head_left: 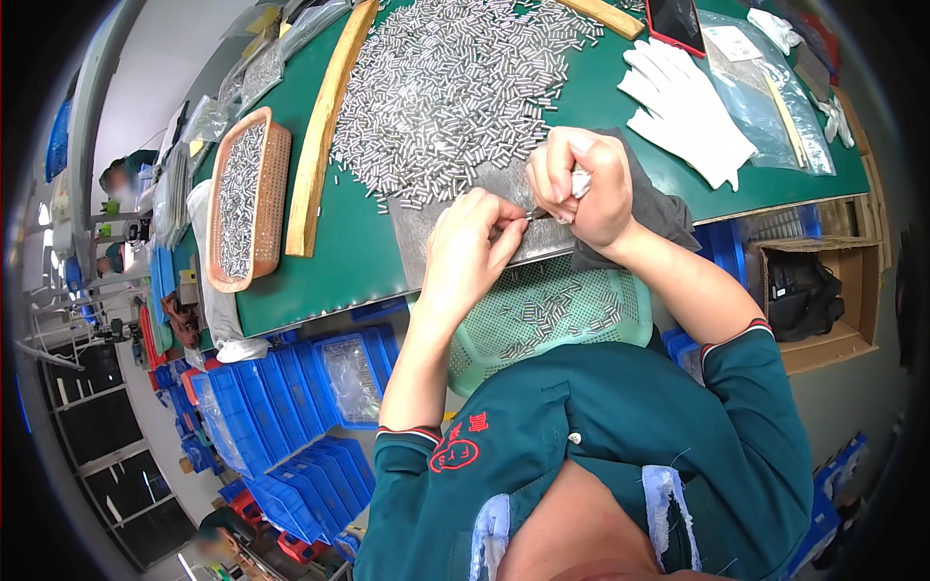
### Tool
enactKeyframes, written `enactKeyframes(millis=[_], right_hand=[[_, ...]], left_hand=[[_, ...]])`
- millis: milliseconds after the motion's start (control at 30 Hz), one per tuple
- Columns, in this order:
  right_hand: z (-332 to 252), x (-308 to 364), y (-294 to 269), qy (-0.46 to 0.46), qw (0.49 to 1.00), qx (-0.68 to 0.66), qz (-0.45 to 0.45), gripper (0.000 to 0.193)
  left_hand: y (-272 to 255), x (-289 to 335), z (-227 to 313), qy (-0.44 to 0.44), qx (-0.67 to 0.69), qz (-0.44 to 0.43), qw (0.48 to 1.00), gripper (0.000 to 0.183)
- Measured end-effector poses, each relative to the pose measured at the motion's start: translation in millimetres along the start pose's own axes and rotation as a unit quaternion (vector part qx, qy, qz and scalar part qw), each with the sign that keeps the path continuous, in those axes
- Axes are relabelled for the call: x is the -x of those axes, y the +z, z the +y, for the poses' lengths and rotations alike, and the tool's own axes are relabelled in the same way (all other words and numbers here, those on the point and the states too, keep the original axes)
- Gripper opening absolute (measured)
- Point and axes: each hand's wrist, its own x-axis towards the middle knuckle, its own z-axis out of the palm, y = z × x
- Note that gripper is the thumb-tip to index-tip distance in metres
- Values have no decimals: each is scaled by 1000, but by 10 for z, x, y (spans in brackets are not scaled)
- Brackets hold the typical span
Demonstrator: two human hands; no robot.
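Observation:
My left hand point(470, 242) is closed in a pinch at the near edge of a grey plate point(415, 242), its fingertips on a small metal pin. Close against those fingertips, my right hand point(589, 184) is curled round a thin dark-tipped tool with something white point(580, 184) at its grip. The tool's exact kind is mostly hidden by my fingers. Beyond both hands spreads a large heap of short shiny metal pins point(446, 92). Just below them, at my lap, sits a pale green perforated basket point(635, 308) with more pins lying in it.
On the green table point(378, 276), wooden strips point(325, 126) border the heap. An orange basket point(276, 194) of pins stands left. White gloves point(683, 111), a dark cloth point(654, 198) and plastic bags lie right. Blue bins point(281, 397) and a cardboard box point(833, 349) flank me.

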Motion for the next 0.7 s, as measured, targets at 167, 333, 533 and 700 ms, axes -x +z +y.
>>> enactKeyframes(millis=[167, 333, 533, 700], right_hand=[[6, -13, -7, -13, 1000, -13, 1, 38], [37, 20, -40, -18, 1000, -9, -14, 38], [84, 32, -13, -52, 996, 57, -53, 39], [50, -29, -39, 1, 999, -54, 6, 38]], left_hand=[[-2, 0, 0, -8, 13, -1, 1000, 9], [8, -4, -13, -5, 22, -3, 1000, 8], [-9, -3, 0, -27, 19, -5, 999, 8], [-63, 100, 100, -7, -13, -25, 1000, 7]])
